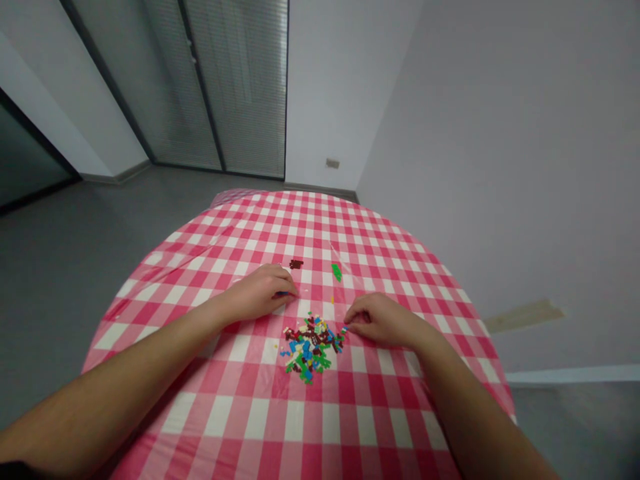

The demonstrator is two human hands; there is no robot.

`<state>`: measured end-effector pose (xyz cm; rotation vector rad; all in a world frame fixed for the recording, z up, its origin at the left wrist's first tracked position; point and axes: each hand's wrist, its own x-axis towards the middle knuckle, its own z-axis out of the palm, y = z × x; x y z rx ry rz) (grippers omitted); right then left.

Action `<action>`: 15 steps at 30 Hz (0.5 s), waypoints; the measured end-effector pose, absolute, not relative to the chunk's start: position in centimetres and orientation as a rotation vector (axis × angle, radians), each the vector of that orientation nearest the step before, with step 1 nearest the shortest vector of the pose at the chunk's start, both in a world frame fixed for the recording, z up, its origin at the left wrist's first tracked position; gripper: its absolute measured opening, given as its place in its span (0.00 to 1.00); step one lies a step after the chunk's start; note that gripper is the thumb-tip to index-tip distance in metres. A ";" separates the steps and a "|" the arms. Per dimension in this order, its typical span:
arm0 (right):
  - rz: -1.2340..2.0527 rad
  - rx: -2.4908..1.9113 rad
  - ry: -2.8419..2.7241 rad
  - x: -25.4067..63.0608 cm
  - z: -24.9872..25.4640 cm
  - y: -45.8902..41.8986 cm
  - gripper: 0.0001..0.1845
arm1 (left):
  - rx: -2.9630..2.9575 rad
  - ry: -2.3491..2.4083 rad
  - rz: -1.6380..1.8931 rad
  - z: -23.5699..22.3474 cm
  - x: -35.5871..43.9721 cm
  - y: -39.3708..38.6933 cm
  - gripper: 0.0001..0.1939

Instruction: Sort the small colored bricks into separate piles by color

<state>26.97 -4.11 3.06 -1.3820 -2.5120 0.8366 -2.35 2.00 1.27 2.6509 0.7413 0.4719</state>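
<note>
A loose pile of small toy building bricks [310, 350], in blue, green, brown, white, red and yellow, lies on the red-and-white checked tablecloth [280, 427]. My left hand [265, 291] rests beyond the pile to the left, its fingers curled around a small blue brick [283, 293] that shows only in part. At the pile's right edge is my right hand [383, 320], thumb and forefinger drawn together beside a tiny blue piece. Whether that piece is between the fingertips is too small to tell.
Past my left hand sits a small cluster of brown bricks [296, 265]. A green brick piece [337, 272] lies to its right, with a tiny yellow piece [333, 300] nearer me. The round table ends near a wall [525, 167] at the right. Glass doors [235, 87] stand behind.
</note>
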 end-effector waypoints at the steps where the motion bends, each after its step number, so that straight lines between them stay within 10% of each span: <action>1: 0.840 -1.399 -2.510 27.0 3.1 -4.1 0.15 | 2.652 0.760 0.473 1.3 -2.4 2.1 0.09; 15: 0.717 -1.510 -2.353 26.9 2.2 -3.6 0.09 | 2.642 0.802 0.460 1.4 -2.5 2.1 0.11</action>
